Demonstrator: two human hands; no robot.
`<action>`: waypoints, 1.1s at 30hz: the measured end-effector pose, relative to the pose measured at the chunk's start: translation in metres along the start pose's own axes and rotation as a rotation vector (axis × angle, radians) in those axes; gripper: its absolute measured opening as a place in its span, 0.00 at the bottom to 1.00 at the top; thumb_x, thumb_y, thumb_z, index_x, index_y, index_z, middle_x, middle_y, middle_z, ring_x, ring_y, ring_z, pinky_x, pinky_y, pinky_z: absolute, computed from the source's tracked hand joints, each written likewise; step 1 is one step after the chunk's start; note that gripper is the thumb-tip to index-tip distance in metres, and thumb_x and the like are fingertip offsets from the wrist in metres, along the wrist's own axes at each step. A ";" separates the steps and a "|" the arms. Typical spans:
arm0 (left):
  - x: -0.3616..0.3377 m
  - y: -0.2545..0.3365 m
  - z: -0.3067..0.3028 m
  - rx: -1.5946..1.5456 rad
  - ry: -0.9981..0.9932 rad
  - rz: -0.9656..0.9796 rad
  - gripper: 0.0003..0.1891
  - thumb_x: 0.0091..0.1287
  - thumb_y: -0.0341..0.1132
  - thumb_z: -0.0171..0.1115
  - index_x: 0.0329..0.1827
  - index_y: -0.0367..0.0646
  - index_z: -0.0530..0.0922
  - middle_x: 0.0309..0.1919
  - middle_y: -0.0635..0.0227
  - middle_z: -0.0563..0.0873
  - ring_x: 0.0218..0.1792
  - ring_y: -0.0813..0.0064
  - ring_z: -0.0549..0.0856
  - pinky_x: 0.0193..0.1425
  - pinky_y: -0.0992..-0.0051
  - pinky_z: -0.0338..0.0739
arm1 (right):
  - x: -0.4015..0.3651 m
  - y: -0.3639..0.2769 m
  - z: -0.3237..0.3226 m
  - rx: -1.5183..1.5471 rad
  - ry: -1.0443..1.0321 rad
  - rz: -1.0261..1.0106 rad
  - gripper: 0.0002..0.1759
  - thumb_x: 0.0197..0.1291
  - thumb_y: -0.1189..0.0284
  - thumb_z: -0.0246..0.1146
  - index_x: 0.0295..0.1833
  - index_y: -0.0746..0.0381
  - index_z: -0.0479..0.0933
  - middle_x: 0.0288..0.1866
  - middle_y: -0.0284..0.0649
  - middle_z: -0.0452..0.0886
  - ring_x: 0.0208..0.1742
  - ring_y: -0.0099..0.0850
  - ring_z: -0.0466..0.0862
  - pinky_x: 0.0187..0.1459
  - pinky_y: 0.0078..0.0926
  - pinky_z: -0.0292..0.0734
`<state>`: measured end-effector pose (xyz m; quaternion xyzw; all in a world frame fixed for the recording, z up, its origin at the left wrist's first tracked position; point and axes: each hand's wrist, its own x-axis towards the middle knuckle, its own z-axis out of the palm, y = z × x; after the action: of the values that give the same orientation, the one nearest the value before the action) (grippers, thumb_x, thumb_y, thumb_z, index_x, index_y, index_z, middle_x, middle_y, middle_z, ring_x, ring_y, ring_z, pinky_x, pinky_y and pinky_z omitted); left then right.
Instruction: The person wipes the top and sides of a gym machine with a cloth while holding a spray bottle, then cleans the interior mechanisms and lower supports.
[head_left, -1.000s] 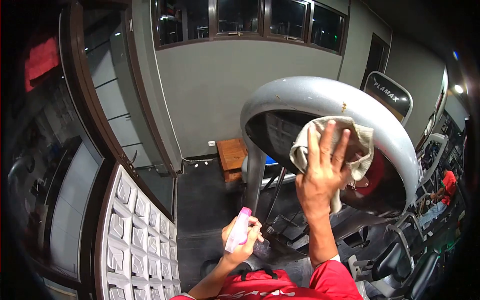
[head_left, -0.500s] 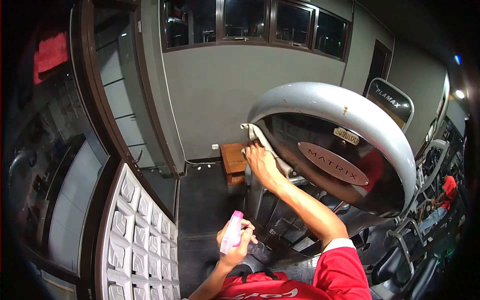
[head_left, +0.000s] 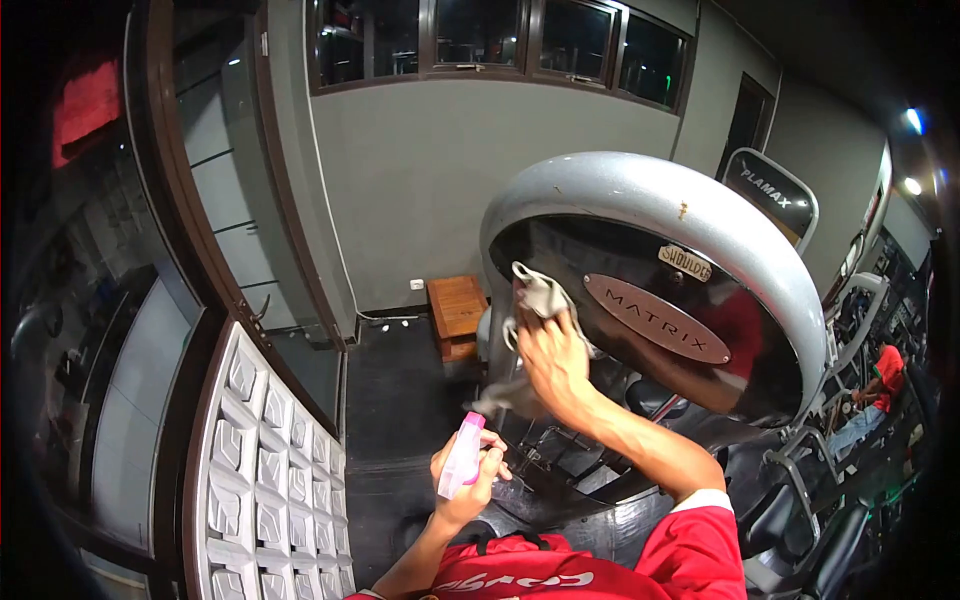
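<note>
My right hand (head_left: 552, 362) presses a pale cloth (head_left: 543, 296) against the black panel (head_left: 545, 250) of a gym machine, left of its "MATRIX" plate (head_left: 657, 318). The fingers lie over the cloth, and part of it hangs loose around them. Lower down, my left hand (head_left: 468, 483) is wrapped around a spray bottle (head_left: 462, 462) with a pink top and a whitish translucent body. The bottle is held upright with a slight tilt, away from the panel. A thick silver rim (head_left: 640, 180) curves over the panel, and a "SHOULDER" label (head_left: 685, 263) sits above the plate.
A small wooden box-like stool (head_left: 458, 312) stands by the grey wall. At the left are a white moulded panel (head_left: 270, 470) and a glass door (head_left: 225, 180). A person in red (head_left: 880, 385) sits among gym machines at the far right.
My right hand and the cloth have moved right, from the panel's left edge onto its black face. My left hand still holds the spray bottle in nearly the same place.
</note>
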<state>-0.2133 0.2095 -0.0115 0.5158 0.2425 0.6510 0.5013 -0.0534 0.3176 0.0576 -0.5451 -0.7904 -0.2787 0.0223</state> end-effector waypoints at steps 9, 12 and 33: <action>0.009 -0.016 0.006 0.044 -0.090 -0.020 0.06 0.64 0.24 0.59 0.42 0.32 0.74 0.30 0.63 0.83 0.24 0.78 0.84 0.28 0.81 0.78 | -0.091 0.031 -0.044 -0.233 0.335 0.144 0.34 0.46 0.67 0.57 0.65 0.55 0.70 0.71 0.31 0.65 0.60 0.24 0.72 0.58 0.29 0.70; 0.009 -0.019 0.006 0.022 -0.076 -0.041 0.06 0.64 0.23 0.59 0.42 0.32 0.74 0.30 0.63 0.83 0.24 0.78 0.84 0.28 0.80 0.78 | -0.073 0.021 -0.033 -0.403 0.349 0.131 0.32 0.49 0.66 0.56 0.65 0.53 0.70 0.73 0.35 0.62 0.68 0.30 0.66 0.65 0.35 0.58; 0.004 -0.009 -0.022 0.112 0.053 -0.037 0.06 0.63 0.19 0.56 0.41 0.31 0.73 0.32 0.59 0.82 0.24 0.76 0.84 0.29 0.77 0.80 | 0.075 0.003 -0.038 -0.172 0.350 0.167 0.29 0.52 0.70 0.57 0.61 0.71 0.70 0.72 0.48 0.61 0.69 0.37 0.65 0.65 0.43 0.59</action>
<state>-0.2297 0.2212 -0.0246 0.5210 0.3013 0.6406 0.4770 -0.0916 0.3645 0.1160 -0.5518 -0.6999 -0.4327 0.1359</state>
